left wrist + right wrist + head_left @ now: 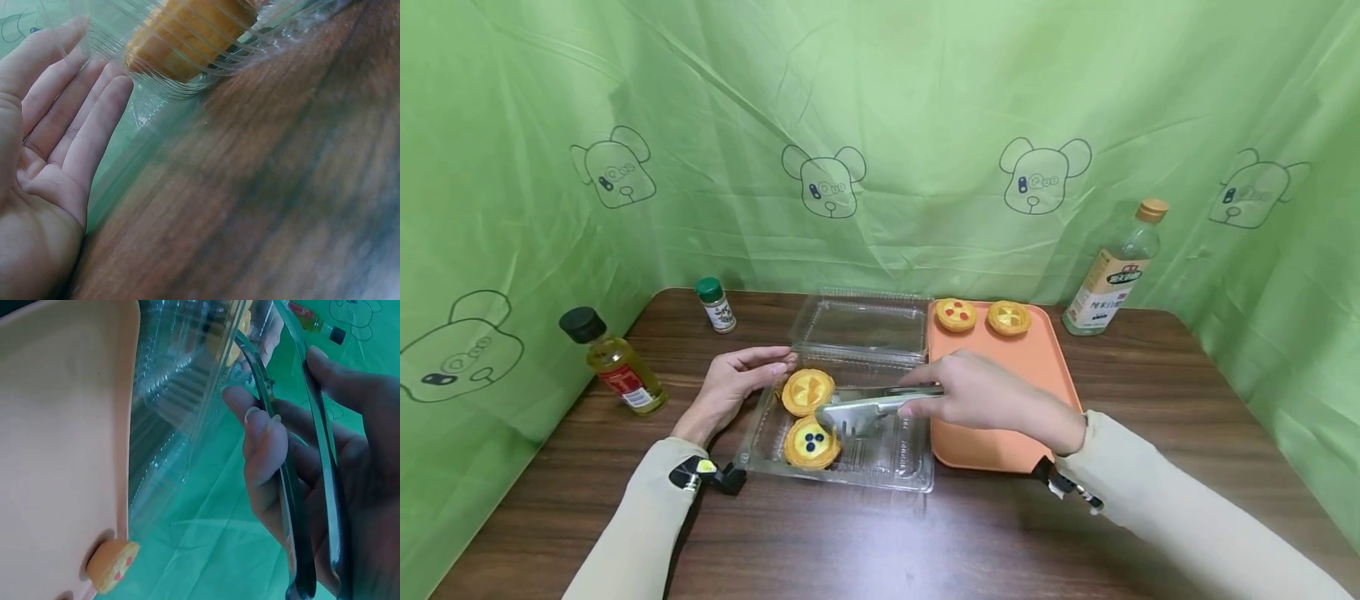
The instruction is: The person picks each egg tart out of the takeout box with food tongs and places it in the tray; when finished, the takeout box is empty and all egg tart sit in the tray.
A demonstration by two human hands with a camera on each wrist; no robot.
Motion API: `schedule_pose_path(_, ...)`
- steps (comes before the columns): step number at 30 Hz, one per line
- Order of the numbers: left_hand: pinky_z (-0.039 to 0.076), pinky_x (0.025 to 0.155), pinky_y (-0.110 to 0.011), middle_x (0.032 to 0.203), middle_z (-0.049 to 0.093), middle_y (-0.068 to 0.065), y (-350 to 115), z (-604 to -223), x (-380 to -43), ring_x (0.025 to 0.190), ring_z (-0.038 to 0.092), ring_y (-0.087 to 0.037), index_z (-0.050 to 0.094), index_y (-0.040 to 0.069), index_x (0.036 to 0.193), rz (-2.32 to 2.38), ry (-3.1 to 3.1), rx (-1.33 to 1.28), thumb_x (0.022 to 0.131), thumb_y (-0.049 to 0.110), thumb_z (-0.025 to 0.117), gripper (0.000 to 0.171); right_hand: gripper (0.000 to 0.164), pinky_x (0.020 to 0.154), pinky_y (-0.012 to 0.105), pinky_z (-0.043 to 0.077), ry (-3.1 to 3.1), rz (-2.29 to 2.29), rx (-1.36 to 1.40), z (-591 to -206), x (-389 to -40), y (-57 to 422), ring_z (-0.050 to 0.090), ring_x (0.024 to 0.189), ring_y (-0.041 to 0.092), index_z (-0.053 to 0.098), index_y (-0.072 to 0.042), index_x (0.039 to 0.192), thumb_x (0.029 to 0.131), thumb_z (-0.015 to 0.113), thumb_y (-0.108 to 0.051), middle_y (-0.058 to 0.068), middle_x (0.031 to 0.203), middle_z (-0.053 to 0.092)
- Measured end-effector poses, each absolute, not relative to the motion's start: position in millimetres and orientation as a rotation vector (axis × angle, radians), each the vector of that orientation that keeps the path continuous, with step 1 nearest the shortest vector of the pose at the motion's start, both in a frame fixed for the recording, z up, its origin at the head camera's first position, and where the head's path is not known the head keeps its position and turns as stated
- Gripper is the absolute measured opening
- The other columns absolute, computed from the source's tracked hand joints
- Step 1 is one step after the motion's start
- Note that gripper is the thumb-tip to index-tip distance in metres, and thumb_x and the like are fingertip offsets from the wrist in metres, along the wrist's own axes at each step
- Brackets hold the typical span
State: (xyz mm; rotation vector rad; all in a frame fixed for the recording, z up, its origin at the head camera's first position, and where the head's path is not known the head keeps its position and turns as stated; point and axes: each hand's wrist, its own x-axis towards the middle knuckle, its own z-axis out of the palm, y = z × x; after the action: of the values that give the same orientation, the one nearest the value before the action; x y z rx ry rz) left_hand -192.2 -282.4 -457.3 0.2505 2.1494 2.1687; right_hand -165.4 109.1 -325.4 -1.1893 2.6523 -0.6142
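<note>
In the head view, my right hand point(981, 392) holds metal tongs point(872, 406) over a clear plastic container point(904, 454). The tong tips are right by an egg tart with dark berries point(812, 444) in the front left of the container. Behind it lies an egg tart with yellow-orange pieces point(808, 392). The right wrist view shows thumb and fingers around the two tong arms point(320, 428), which stand apart. My left hand point(730, 387) is at the container's left side. Its fingers point(94, 128) are nearly straight, their tips against the ribbed wall in the left wrist view.
The container's lid point(865, 325) lies folded back. To the right, an orange tray point(1011, 446) bears a red-dotted tart point(956, 315) and a yellow-topped tart point(1008, 317). An oil bottle point(625, 375) and a green-capped shaker point(716, 307) stand left; a tall glass bottle point(1108, 279) stands back right.
</note>
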Motion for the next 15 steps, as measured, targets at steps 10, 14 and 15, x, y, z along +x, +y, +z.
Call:
schedule_pose_path(10, 0.06, 0.094, -0.033, 0.126, 0.076, -0.01, -283, -457, -192, 0.116, 0.073, -0.021, 0.07, -0.001, 0.135, 2.174, 2.144, 0.259, 0.099, 0.012, 0.079, 0.04, 0.044, 0.097, 0.045, 0.059, 2.625, -0.546, -1.161, -330, -165, 97, 0.073, 0.113, 0.02, 0.079, -0.013, 0.127, 0.099, 0.075, -0.047, 0.0, 0.121, 0.078)
schedule_pose_path(14, 0.061, 0.094, -0.034, 0.126, 0.076, -0.01, -282, -458, -193, 0.115, 0.073, -0.021, 0.07, -0.002, 0.135, 2.19, 2.131, 0.264, 0.099, 0.01, 0.078, 0.038, 0.043, 0.095, 0.045, 0.059, 2.609, -0.541, -1.171, -331, -166, 92, 0.073, 0.11, 0.02, 0.079, -0.012, 0.126, 0.099, 0.075, -0.045, 0.001, 0.12, 0.078)
schedule_pose_path(15, 0.061, 0.094, -0.034, 0.125, 0.076, -0.01, -282, -458, -193, 0.115, 0.073, -0.021, 0.07, -0.002, 0.135, 2.195, 2.128, 0.265, 0.099, 0.01, 0.078, 0.038, 0.042, 0.095, 0.044, 0.06, 2.603, -0.539, -1.169, -332, -167, 91, 0.073, 0.109, 0.019, 0.079, -0.012, 0.126, 0.099, 0.075, -0.045, 0.001, 0.119, 0.078)
